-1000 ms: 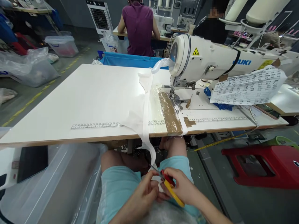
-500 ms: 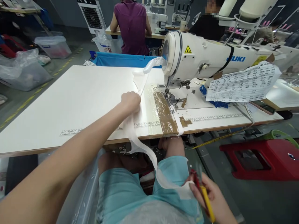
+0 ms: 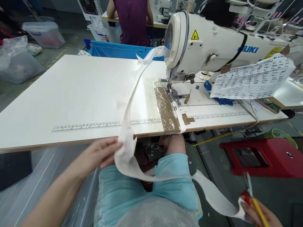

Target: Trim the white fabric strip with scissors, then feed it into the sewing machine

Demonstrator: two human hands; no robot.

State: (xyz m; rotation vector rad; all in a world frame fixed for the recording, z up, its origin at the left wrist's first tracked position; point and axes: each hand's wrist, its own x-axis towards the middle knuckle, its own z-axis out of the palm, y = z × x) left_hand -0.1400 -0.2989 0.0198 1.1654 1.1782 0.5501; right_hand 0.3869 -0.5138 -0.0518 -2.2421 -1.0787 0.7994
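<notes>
Sewing workshop: a sewing machine (image 3: 201,47) sat on a ruler-marked bench (image 3: 90,91), a second machine (image 3: 165,8) and a co-worker (image 3: 133,22) were at another bench (image 3: 158,24) beyond, tubs (image 3: 44,34) on the floor (image 3: 71,31).

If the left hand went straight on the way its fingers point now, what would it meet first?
Most likely the white fabric strip, which sags right in front of the left hand; depth is unclear, so the two may be touching.
</notes>
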